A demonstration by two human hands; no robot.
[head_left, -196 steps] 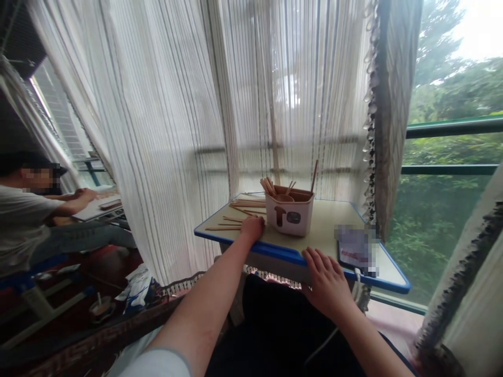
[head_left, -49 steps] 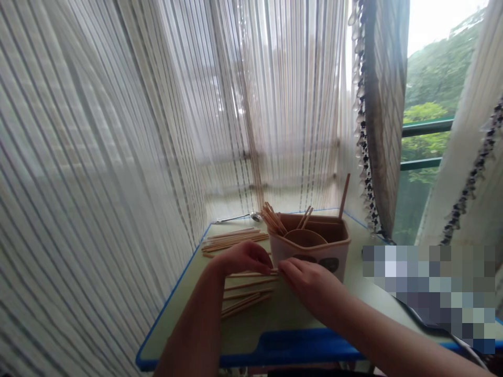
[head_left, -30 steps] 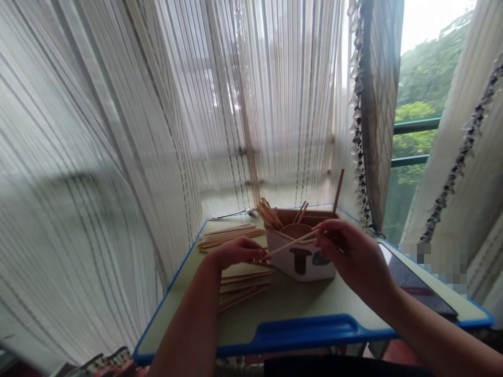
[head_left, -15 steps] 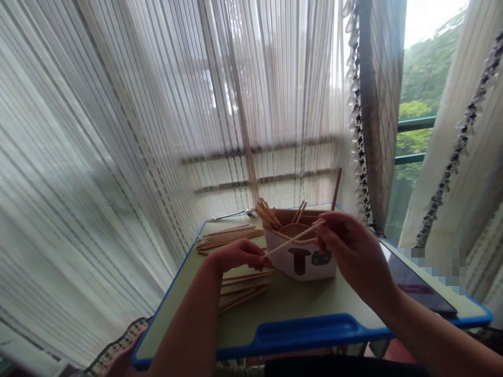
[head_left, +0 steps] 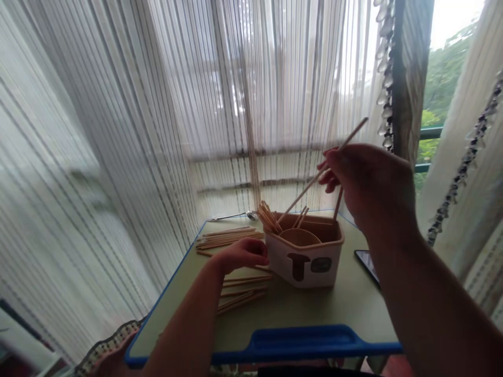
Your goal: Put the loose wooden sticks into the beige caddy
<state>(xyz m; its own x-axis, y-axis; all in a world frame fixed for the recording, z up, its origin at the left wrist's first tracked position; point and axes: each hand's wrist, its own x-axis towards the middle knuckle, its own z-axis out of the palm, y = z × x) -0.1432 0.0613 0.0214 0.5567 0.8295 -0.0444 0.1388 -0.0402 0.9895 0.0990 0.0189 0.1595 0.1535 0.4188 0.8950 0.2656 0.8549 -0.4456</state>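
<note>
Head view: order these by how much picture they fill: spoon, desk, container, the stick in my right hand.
1. Desk
2. Container
3. Stick in your right hand
4. Spoon

That's apparent size only; the spoon lies at the desk's far edge.

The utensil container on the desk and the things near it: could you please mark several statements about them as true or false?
1. The right hand holds a chopstick. True.
2. The metal spoon stands inside the utensil container. False: it lies on the desk.
3. Loose chopsticks lie left of the utensil container. True.
4. The phone is fully visible. False: the right arm partly hides it.
</note>
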